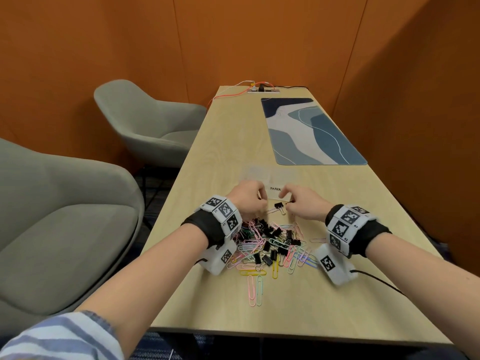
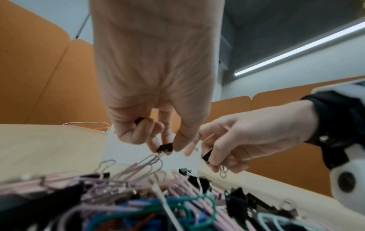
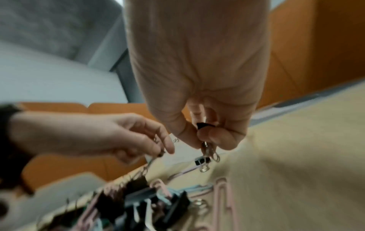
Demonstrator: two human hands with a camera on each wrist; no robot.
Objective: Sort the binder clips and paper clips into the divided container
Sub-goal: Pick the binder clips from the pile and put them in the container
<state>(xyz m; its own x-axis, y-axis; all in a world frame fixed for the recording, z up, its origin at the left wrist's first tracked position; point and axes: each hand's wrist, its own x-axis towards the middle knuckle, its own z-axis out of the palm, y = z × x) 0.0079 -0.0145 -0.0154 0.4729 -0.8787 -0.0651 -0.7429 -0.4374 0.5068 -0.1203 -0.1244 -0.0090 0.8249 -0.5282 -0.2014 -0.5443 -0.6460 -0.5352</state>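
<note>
A mixed pile (image 1: 270, 245) of black binder clips and coloured paper clips lies on the wooden table (image 1: 233, 141). Just beyond it stands a clear divided container (image 1: 259, 174) with a white label (image 1: 275, 188) reading "PAPER". My left hand (image 1: 255, 201) pinches a black binder clip (image 2: 165, 147), and pink paper clips (image 2: 146, 162) hang tangled from its wire handles. A second black piece shows inside its curled fingers. My right hand (image 1: 287, 203) pinches another black binder clip (image 3: 203, 125) with its handles hanging down. One loose binder clip (image 1: 279, 205) lies between the hands.
A blue patterned mat (image 1: 311, 131) lies on the far right of the table. A power strip with orange cables (image 1: 262, 88) is at the far end. Two grey armchairs (image 1: 145, 120) stand to the left. Two paper clips (image 1: 255, 289) lie near the front edge.
</note>
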